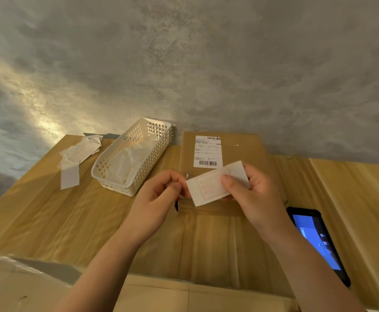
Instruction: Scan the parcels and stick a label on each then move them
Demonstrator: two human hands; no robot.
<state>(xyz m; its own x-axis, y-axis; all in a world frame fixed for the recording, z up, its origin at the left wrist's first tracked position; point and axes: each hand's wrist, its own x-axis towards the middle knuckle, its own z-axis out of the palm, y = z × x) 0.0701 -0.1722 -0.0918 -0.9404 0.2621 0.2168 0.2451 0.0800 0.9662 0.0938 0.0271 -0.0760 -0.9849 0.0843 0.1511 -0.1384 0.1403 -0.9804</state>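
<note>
A flat brown cardboard parcel (240, 149) lies on the cardboard-covered work surface, with a white shipping label with barcodes (207, 152) on its top. Above its near half I hold a small white label with a faint red print (208, 188). My right hand (251, 194) grips the label's right part, thumb on top. My left hand (159, 194) pinches the label's left edge with curled fingers. A black handheld scanner with a lit blue screen (319, 242) lies to the right of the parcel.
A white perforated plastic basket (107, 174) holding white sheets stands left of the parcel. A loose pile of white backing papers (78, 156) lies at the far left. A grey mottled wall (184, 64) rises behind. More cardboard boxes (161, 293) sit at the near edge.
</note>
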